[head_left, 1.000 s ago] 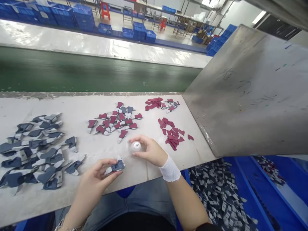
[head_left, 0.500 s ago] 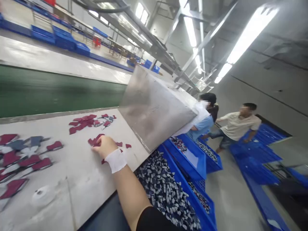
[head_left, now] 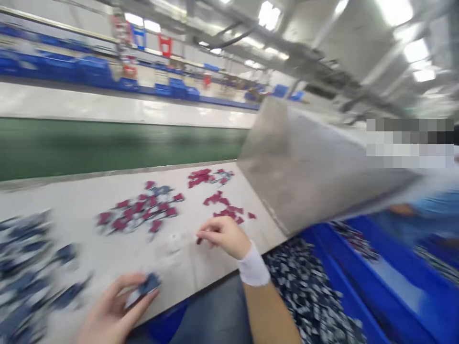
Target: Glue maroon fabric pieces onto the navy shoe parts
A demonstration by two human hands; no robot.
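Observation:
My left hand [head_left: 118, 306], low at the front of the white table [head_left: 82, 191], pinches a small dark blue and white piece [head_left: 148, 284] between thumb and fingers. My right hand [head_left: 225, 236], with a white band on its wrist, is closed over the table and pinches a small dark red piece [head_left: 199, 241] at its fingertips. Behind it lie loose flat dark red pieces [head_left: 229, 211]. A pile of dark red and white pieces [head_left: 139, 208] sits left of my right hand. Many dark blue and white pieces [head_left: 25, 267] spread at the left.
A slanted metal sheet [head_left: 308, 162] rises at the table's right end. Behind the table runs a green belt [head_left: 118, 143]. Blue crates [head_left: 358, 282] stand at the right, one full of dark pieces [head_left: 308, 282]. A co-worker's blue sleeve [head_left: 437, 203] shows at the far right.
The view has swung left. My right hand has drawn back from the dark red pieces with one in its fingers. My left hand has come into view holding a dark blue piece.

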